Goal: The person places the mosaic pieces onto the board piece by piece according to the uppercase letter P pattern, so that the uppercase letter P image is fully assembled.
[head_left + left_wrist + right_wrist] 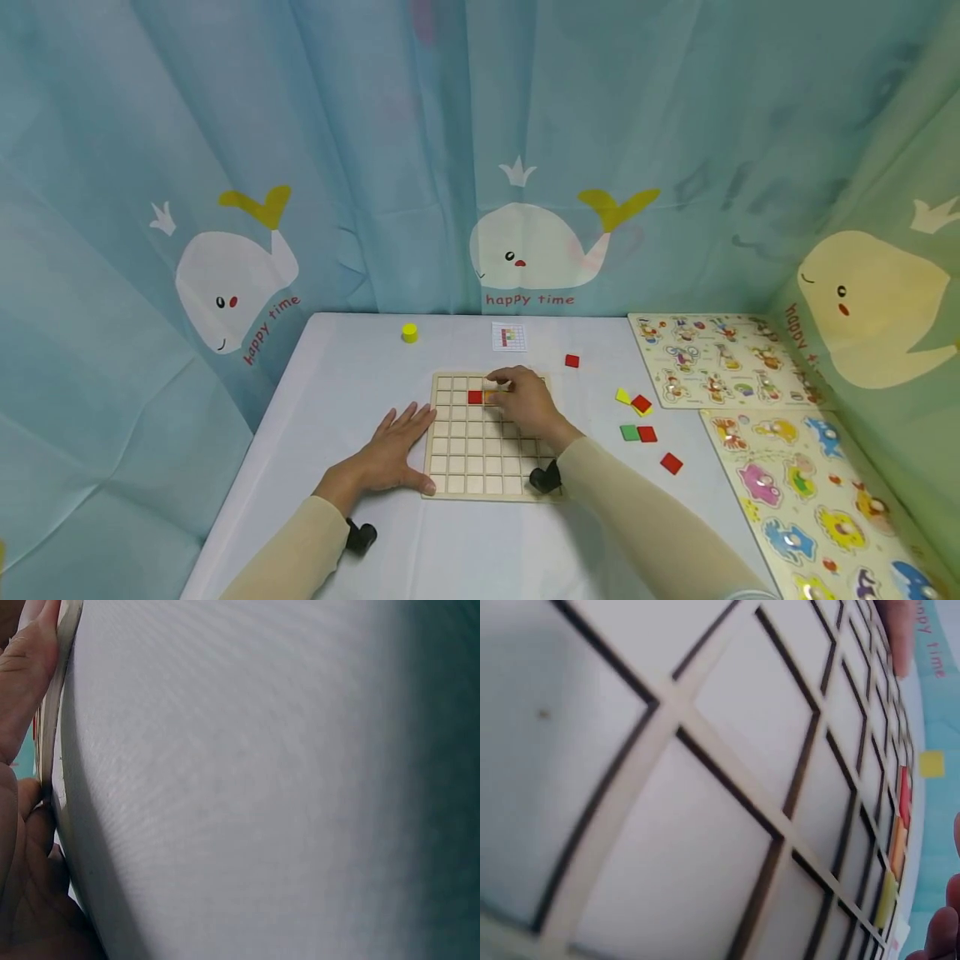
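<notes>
A wooden grid board (454, 462) lies on the white table. My left hand (390, 454) rests at its left side, fingers spread, fingertips and thumb touching the edge. My right hand (528, 404) is over the board's upper part, thumb and index finger apart, with nothing visible between them. In the cells beside it are a red tile (476, 397) and an orange tile (491, 397), partly covered by the fingers. The right wrist view also shows a yellow tile (886, 900) in line after the orange one. The left wrist view shows part of the left hand (26, 690).
A small pattern card (509, 337) and a yellow cylinder (409, 333) stand behind the board. To the right lie a lone red tile (572, 361), a green tile (629, 432) and several other red and yellow ones. Two picture puzzle boards (701, 392) fill the right side.
</notes>
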{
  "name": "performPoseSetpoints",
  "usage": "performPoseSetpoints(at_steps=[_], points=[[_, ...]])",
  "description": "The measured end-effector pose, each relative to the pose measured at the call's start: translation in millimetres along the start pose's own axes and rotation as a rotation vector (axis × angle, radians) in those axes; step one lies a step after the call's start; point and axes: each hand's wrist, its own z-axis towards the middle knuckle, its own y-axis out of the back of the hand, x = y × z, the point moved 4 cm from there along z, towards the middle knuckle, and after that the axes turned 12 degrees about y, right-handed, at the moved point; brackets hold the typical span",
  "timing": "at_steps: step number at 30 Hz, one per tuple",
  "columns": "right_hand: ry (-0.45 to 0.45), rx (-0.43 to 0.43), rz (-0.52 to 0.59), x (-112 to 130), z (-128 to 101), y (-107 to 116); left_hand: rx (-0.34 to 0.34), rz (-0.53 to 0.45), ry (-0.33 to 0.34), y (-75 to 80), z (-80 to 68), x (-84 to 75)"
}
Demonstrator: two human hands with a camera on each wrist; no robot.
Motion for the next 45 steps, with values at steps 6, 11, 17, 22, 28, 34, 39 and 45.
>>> performPoseSetpoints(at_steps=[6, 11, 17, 22, 28, 34, 39, 45], points=[[-0.025, -0.030, 0.039, 0, -14, 21, 0.000, 0.000, 0.004, 0.2, -0.7, 0.3], [-0.047, -0.069, 0.012, -8, -32, 45, 0.002, -0.009, 0.008, 0.6, -2.1, -0.3], [-0.080, -0.130, -0.039, -24, -58, 79, 0.009, 0.008, 0.022, 0.6, -2.5, -0.3], [-0.071, -0.165, -0.059, -41, -80, 110, 0.000, 0.010, 0.020, 1.0, -1.7, -0.3], [-0.130, -0.152, -0.041, -63, -102, 138, 0.002, 0.003, 0.015, 0.7, -1.1, -0.9], [-0.188, -0.126, -0.059, -79, -117, 157, -0.001, -0.008, 0.006, 0.9, -1.3, -2.1], [-0.220, -0.101, -0.041, -87, -125, 161, 0.004, -0.011, 0.008, 0.7, -1.1, -1.7], [-0.242, -0.092, -0.061, -96, -131, 159, 0.002, -0.003, -0.001, 0.1, 0.4, -0.1]])
